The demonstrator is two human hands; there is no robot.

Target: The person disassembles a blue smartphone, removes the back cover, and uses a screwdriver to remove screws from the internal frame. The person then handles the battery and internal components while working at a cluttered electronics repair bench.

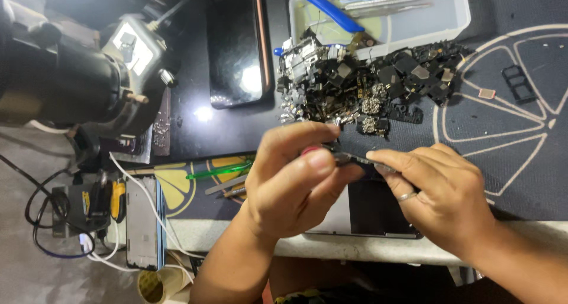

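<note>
Two hands pinch a small dark part above the worktop [225, 233].

The left hand [293, 183] and right hand [441, 194] meet over a dark phone [378, 212]; the fingers [316, 159] of both are closed narrow on a thin dark part [349, 157]. Behind lies a heap of black scrap pieces [367, 82] before a white tray [414, 26].

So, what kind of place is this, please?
Probably a phone repair bench. A heap of small black and silver electronic parts lies on the dark work mat, a white plastic tray holds blue-handled pliers, and a flat black phone lies nearby.
</note>
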